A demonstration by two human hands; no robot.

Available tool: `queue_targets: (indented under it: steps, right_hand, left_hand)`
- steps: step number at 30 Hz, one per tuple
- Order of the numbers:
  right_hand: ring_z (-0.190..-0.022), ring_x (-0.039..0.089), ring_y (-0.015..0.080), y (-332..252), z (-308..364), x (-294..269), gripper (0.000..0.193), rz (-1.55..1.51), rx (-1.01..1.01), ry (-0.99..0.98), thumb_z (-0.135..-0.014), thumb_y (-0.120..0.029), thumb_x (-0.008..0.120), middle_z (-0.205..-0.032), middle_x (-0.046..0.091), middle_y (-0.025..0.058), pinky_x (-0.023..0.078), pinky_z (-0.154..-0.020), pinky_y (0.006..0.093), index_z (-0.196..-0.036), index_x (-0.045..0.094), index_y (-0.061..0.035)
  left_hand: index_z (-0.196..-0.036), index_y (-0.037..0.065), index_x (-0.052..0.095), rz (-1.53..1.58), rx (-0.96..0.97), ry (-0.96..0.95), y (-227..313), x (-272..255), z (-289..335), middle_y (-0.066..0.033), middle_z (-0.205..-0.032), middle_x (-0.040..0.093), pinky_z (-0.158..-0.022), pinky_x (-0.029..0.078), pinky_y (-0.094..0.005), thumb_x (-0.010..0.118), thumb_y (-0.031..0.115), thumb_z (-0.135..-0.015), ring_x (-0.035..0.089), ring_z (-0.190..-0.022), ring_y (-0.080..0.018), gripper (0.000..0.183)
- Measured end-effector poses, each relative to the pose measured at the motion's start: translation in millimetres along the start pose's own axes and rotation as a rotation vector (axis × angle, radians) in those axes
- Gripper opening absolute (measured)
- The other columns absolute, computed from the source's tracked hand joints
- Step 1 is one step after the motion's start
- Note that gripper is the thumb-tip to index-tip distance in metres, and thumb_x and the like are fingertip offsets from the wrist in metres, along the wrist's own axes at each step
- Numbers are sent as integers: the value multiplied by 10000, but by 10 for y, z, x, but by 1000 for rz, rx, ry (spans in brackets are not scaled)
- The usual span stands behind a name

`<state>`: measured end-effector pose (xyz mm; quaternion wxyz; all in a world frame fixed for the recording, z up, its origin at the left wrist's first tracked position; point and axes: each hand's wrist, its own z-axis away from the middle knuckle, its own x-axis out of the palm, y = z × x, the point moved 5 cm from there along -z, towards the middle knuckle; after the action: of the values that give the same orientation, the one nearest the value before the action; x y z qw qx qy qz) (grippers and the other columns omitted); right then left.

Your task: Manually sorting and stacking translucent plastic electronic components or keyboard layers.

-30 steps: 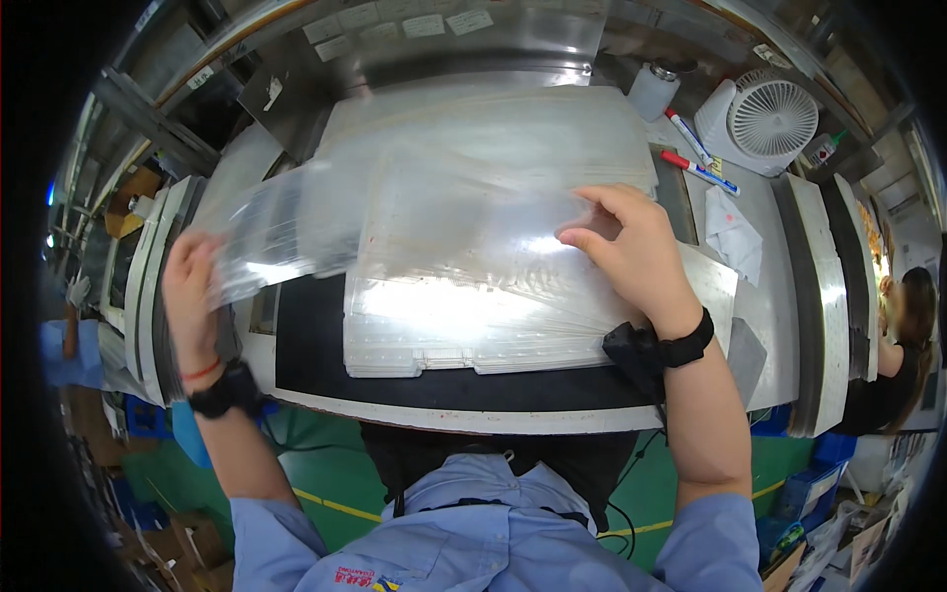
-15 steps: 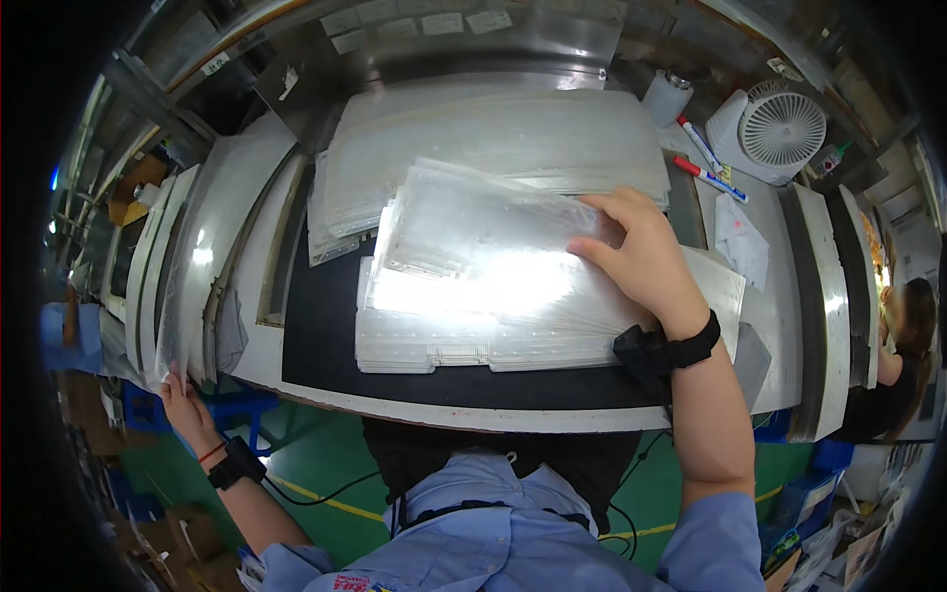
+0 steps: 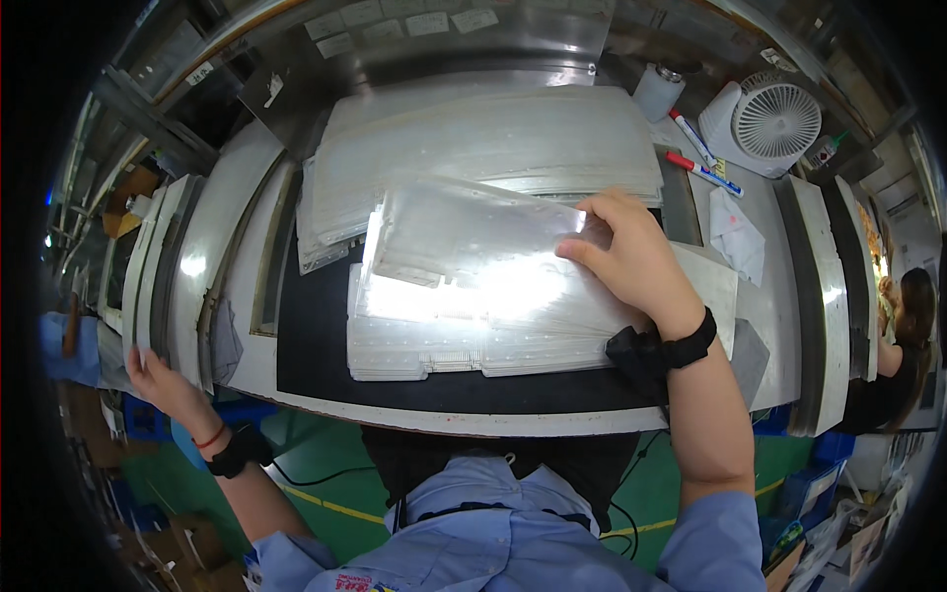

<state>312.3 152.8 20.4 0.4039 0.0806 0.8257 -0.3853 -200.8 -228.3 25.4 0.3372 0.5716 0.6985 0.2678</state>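
At the right edge of a clear plastic sheet point(image 3: 464, 232), my right hand point(image 3: 631, 247) grips it between thumb and fingers. The sheet is tilted above a stack of similar clear sheets point(image 3: 395, 360), which lies on a black mat point(image 3: 316, 335). Strong glare hides part of the surface. Off the table's left end, my left hand point(image 3: 173, 390) has its fingers stretched out and apart, with nothing seen in them. It is beside the lower end of a pile of long sheets point(image 3: 202, 237).
Behind the mat lies a larger stack of sheets point(image 3: 473, 148). At the back right are a white fan point(image 3: 769, 118), a bottle point(image 3: 658, 94), markers point(image 3: 702, 173) and a white cloth point(image 3: 735, 237). More panels point(image 3: 814, 306) stand along the right side. Another person point(image 3: 893, 345) is at far right.
My left hand has let go of the long sheet's lower edge and moved slightly left and up. The clear sheet in my right hand has dropped a little at its left end.
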Motion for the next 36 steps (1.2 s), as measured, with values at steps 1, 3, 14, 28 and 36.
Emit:
queue_targets:
  steps: [1, 3, 14, 28, 36]
  right_hand:
    - [-891, 595, 335, -18, -16, -4, 409, -23, 47, -42, -740, -212, 828, -898, 627, 163, 477, -820, 406, -1047, 690, 21]
    - [-859, 603, 330, -22, -28, 1, 415, -56, 91, -82, -742, -212, 826, -894, 630, 169, 483, -800, 399, -1055, 692, 24]
    - [-901, 648, 304, -17, -40, -47, 476, -53, 162, -59, -757, -223, 846, -983, 666, 171, 511, -833, 356, -1125, 678, 28]
    - [-889, 621, 343, -49, -52, -30, 427, -66, 112, -20, -720, -207, 853, -939, 651, 164, 502, -813, 398, -1036, 672, 17]
    - [-930, 630, 347, -120, -57, -6, 413, -106, 93, -28, -735, -198, 845, -978, 666, 168, 505, -834, 392, -1046, 674, 12]
  left_hand:
    - [-1362, 0, 526, 44, 13, -65, 224, 192, 67, -91, -1371, 551, -1005, 429, -335, 545, 233, -1051, 544, -1198, -178, 390]
    - [-1348, 11, 541, 109, 91, -274, 647, 611, 238, -78, -1356, 559, -982, 438, -319, 536, 221, -1049, 551, -1174, -166, 365]
    - [-1012, 43, 624, 86, -185, -1405, 1769, 2454, 1005, -45, -924, 707, -724, 494, -245, 550, 288, -1037, 648, -807, -122, 258]
    - [-1395, -45, 507, 306, -348, -1580, 1712, 2460, 1398, 3, -795, 669, -658, 504, -218, 649, 180, -988, 594, -707, -59, 486]
    - [-1399, -25, 513, 556, -548, -1755, 1745, 2451, 1564, -45, -1150, 679, -877, 530, -268, 521, 236, -1057, 643, -981, -84, 431]
